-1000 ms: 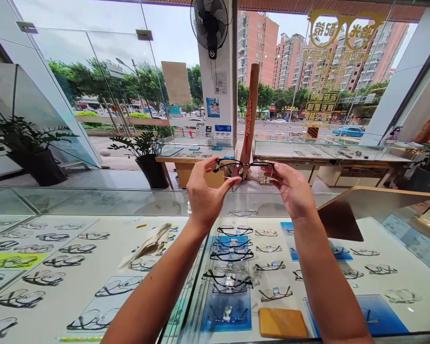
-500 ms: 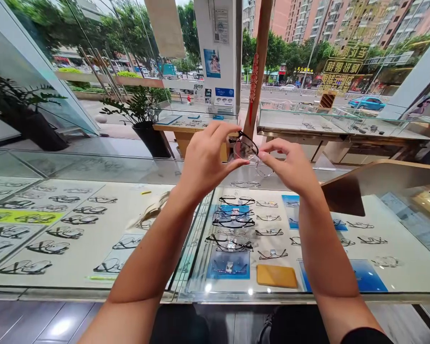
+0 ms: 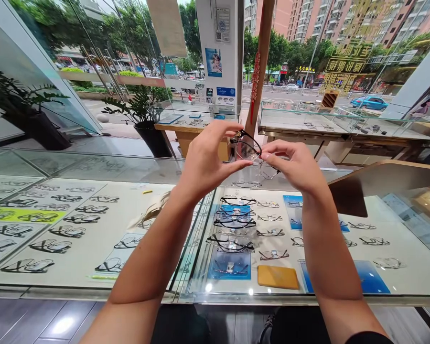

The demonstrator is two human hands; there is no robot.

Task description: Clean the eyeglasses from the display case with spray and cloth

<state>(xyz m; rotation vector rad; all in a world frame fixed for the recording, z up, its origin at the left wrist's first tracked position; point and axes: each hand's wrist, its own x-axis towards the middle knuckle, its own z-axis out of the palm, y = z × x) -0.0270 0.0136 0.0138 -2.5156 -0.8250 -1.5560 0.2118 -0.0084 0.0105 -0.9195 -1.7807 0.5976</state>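
Note:
A pair of black-rimmed glasses (image 3: 251,154) is held up in front of me, tilted, above a glass display counter (image 3: 93,296). My left hand (image 3: 204,160) pinches the left lens rim between thumb and fingers. My right hand (image 3: 296,165) pinches the frame near its bridge and right lens. Both hands are closed on the glasses, close together, at about chest height over the counter's back edge.
Under the counter glass lie several rows of spectacle frames (image 3: 232,222), blue cards and a yellow cloth (image 3: 277,277). A beige cloth (image 3: 152,210) lies on the glass to the left. A tan board (image 3: 380,179) slants at right. Potted plants (image 3: 143,114) and further counters stand beyond.
The view has tipped down toward the counter. The glasses went from level and spread wide between my hands to tilted, and my hands have come closer together on them.

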